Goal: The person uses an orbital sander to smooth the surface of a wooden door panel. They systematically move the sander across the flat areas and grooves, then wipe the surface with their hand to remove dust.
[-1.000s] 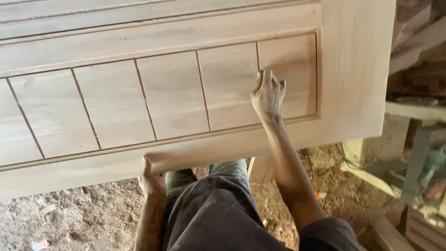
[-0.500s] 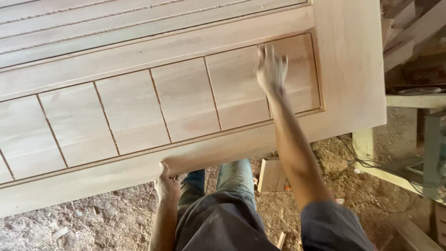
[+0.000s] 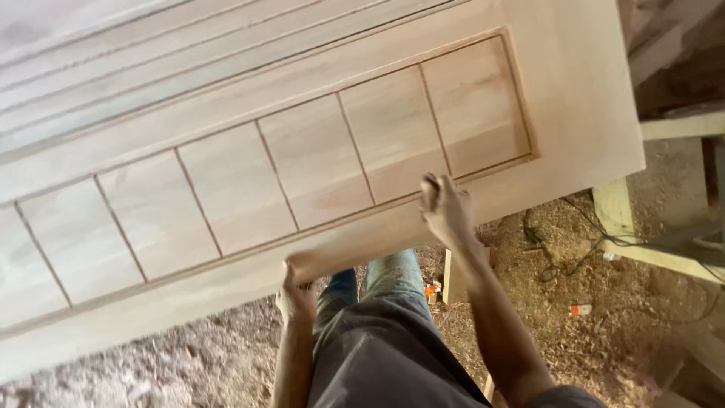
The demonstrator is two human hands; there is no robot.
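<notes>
A large pale wooden door with grooved panels lies flat in front of me and fills most of the view. My left hand grips its near edge from below, thumb on top. My right hand rests on the near rail just below the rightmost panel, fingers curled against the wood. Whether anything sits under the right palm is hidden. My legs in dark trousers stand against the door's near edge.
The floor is covered in sawdust and shavings. A thin cable runs across it at the right, near a pale timber frame. A small wooden block and orange-white scraps lie by my feet.
My right hand has slid from the rightmost panel down toward me onto the near rail. My left hand has kept its hold on the edge. The view has shifted right.
</notes>
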